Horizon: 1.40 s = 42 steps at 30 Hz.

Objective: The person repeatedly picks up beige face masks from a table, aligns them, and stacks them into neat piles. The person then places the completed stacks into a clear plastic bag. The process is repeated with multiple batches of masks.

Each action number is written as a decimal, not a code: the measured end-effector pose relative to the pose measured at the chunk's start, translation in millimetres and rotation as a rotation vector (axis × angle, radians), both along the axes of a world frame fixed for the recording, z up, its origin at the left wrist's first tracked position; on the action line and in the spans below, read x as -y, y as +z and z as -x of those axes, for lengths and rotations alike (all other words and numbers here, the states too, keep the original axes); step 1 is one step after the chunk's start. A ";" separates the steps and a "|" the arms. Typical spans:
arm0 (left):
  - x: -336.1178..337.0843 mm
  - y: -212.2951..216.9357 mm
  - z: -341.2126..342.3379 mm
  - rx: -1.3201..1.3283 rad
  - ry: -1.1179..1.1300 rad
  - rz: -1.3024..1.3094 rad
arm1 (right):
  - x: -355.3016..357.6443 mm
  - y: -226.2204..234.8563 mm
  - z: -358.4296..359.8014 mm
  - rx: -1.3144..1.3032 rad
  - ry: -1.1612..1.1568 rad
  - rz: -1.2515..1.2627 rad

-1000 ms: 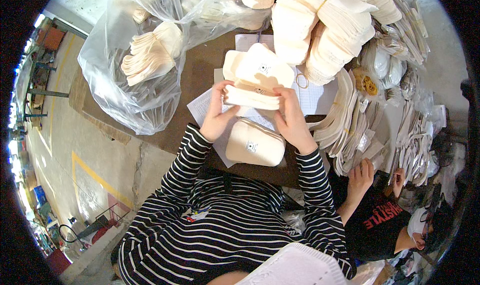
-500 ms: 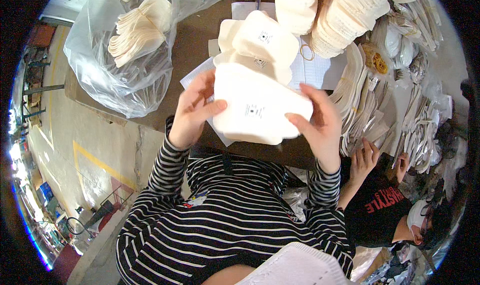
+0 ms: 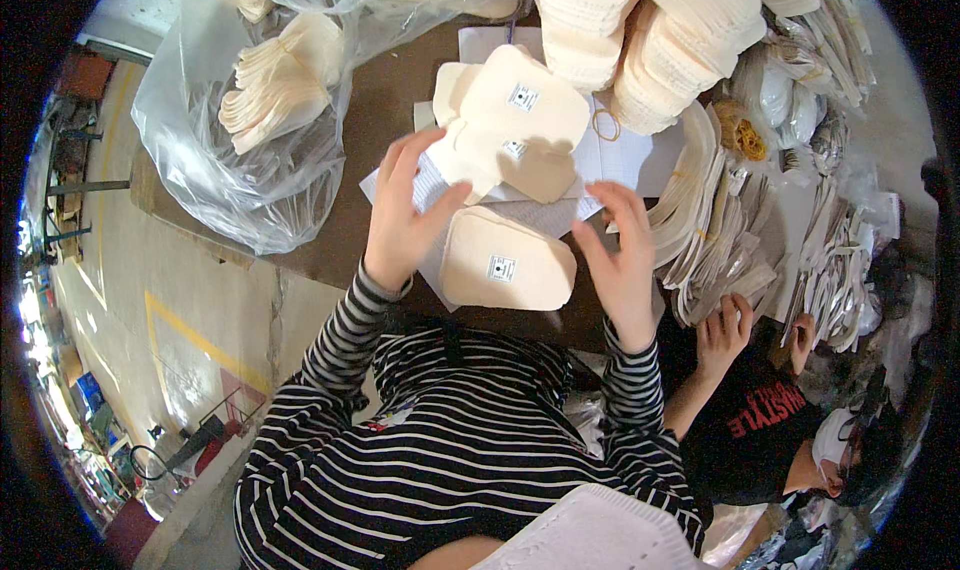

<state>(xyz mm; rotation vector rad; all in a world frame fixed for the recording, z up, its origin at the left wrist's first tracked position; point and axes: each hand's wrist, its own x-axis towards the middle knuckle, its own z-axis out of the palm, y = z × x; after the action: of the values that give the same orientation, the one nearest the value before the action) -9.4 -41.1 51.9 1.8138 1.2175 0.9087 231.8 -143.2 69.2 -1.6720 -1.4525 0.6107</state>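
Observation:
A small stack of cream, rounded-corner fabric pads lies near the table's front edge, a small printed mark on its top piece. My left hand hovers at its upper left with fingers spread, holding nothing. On the stack's right, my right hand is also spread and apart from it. Just beyond lies a loose pile of similar cream pads, overlapping at angles on printed paper sheets. The left fingertips are close to that pile's lower left edge.
A clear plastic bag with cream pads inside stands at the left. Tall pad stacks rise at the back right beside a rubber band. Banded strips fill the right side, near a co-worker's hand.
Both hands have let go of the pad stack, which now lies lower on the table near me. My fingers have spread away from its sides.

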 end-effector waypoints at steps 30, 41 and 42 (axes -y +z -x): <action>-14.7 7.3 2.9 0.171 -0.248 0.027 | -30.4 17.2 2.1 -0.009 0.208 -0.020; 60.6 -26.3 31.9 -0.031 -0.146 0.424 | 43.4 -19.2 14.4 0.029 0.129 0.277; 64.2 -23.6 29.7 0.029 -0.109 0.479 | 45.5 -25.2 12.5 -0.046 0.108 0.290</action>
<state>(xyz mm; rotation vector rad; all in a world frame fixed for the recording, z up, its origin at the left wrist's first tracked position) -39.2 -105.3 28.3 1.4592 1.1841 0.5228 219.3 -188.7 44.0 -1.7930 -1.4833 0.9517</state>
